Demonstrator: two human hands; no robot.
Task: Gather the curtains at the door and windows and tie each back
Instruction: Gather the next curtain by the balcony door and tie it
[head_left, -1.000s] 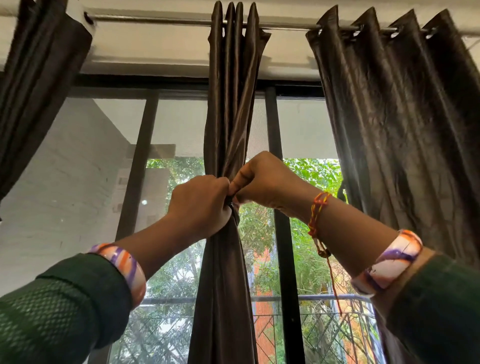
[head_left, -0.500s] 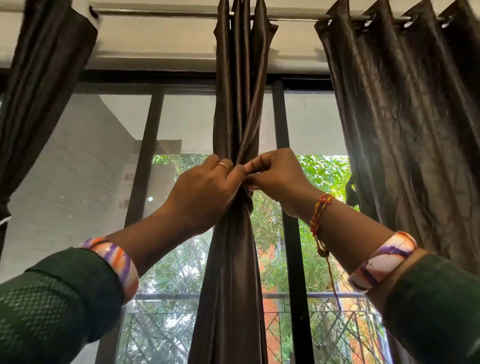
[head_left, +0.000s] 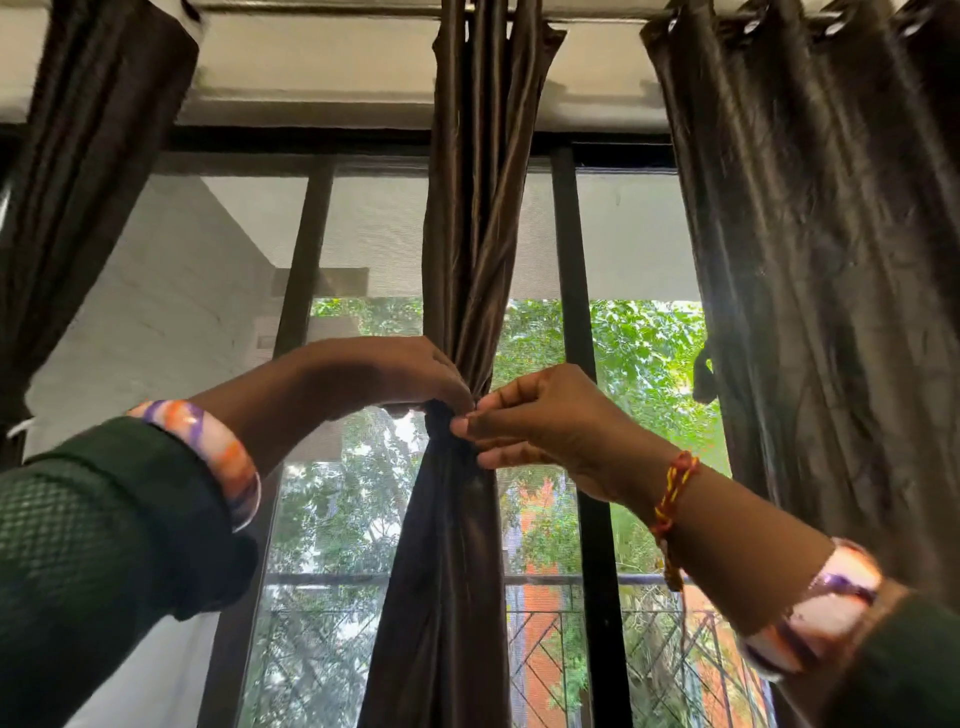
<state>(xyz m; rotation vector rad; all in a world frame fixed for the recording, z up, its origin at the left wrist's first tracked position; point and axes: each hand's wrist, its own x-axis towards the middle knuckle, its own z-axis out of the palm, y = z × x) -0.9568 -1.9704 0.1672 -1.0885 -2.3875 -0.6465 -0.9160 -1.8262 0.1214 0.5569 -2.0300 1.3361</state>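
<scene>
A dark brown satin curtain (head_left: 475, 234) hangs gathered into a narrow bundle in the middle of the window. A dark tie band (head_left: 441, 421) cinches it at mid height. My left hand (head_left: 410, 376) comes from the left and its curled fingers grip the band at the bundle's left side. My right hand (head_left: 535, 421) reaches from the right and pinches the band's end between thumb and fingers. Below the band the curtain fans out wider.
A second brown curtain (head_left: 810, 260) hangs loose at the right, with a dark tie (head_left: 704, 371) dangling at its edge. A third curtain (head_left: 83, 197) hangs at the left. Behind are black window bars (head_left: 571, 260), a mesh screen and a balcony railing (head_left: 550, 579).
Both hands have dropped a little along the bundle and drawn slightly apart. My left hand has turned palm down over the band, and my right hand now pinches its end.
</scene>
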